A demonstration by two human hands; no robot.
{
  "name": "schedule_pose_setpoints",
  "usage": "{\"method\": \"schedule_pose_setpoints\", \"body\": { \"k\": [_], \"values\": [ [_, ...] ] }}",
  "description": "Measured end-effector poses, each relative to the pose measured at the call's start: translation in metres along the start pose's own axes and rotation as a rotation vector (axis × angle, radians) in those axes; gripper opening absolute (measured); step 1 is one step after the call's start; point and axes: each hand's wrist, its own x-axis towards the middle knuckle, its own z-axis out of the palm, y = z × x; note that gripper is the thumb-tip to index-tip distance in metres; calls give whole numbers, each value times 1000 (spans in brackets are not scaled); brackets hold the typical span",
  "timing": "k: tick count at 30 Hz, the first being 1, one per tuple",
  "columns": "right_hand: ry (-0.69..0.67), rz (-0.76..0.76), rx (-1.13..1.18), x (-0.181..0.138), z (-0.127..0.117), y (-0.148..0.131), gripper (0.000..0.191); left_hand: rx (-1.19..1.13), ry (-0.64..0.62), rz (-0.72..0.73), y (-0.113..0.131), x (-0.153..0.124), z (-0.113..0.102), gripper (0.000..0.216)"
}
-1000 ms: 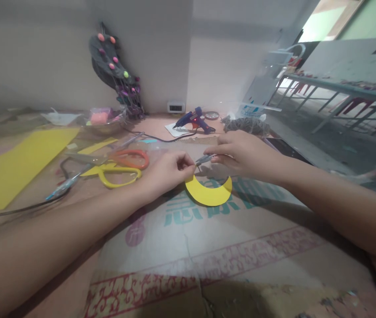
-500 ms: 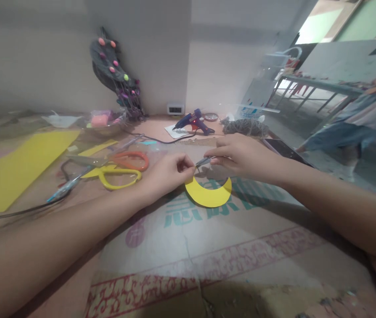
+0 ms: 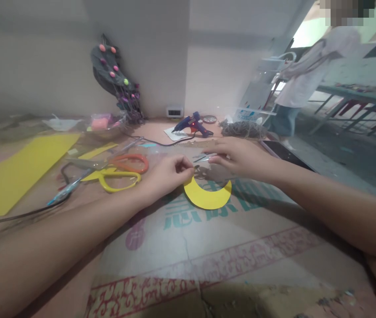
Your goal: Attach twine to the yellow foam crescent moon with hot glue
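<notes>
The printed board is cut off by the bottom edge. Over it lies a yellow crescent, its left tip hidden in the closed pinch of the left hand. The right hand, fingers curled, grips a slim metal tool, covering its rear end. Farther off, a blurred person is cropped at the top.

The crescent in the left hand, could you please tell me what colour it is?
The crescent is yellow, best seen in the head view.
</notes>
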Motion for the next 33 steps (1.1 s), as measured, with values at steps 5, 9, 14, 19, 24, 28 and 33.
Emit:
{"method": "schedule_pose_setpoints", "body": {
  "k": [5,9,14,19,24,28,33],
  "values": [
    [272,137,158,-3,26,8,32,-124,0,-43,-5,4,1,26],
    [327,58,192,-2,57,30,31,-192,-29,-51,-5,4,3,31],
    [263,36,185,2,59,41,46,-205,-67,-63,-6,3,3,33],
    [328,-50,184,6,65,39,43,-325,-112,-70,-8,5,6,35],
    [399,-23,327,5,71,34,31,-487,-119,-96,-5,4,7,35],
    [293,222,594,-2,57,11,37,-444,-11,-112,-1,3,4,31],
    [429,220,709,-11,48,1,40,-464,133,-110,2,4,1,33]
  ]
}}
